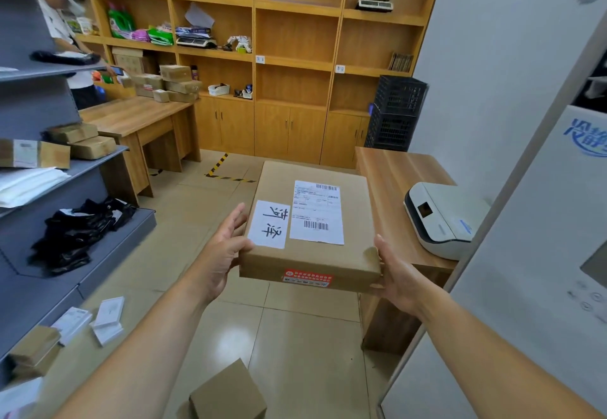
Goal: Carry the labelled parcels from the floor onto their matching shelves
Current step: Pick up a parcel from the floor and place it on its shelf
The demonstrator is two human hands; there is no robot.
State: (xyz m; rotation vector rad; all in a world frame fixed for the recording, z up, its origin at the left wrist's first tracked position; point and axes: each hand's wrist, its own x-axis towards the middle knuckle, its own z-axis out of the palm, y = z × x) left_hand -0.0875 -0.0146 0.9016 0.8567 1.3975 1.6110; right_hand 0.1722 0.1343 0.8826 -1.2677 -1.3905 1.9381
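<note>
Gripping level parcel (308,225) between left hand (223,251) and right hand (399,277), long axis pointing away.

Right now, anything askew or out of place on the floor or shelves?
Yes. White packets lie scattered and tilted on the floor by the grey shelf, and black bags sit in a loose heap on its lower tier. The held parcel looks intact.
</note>
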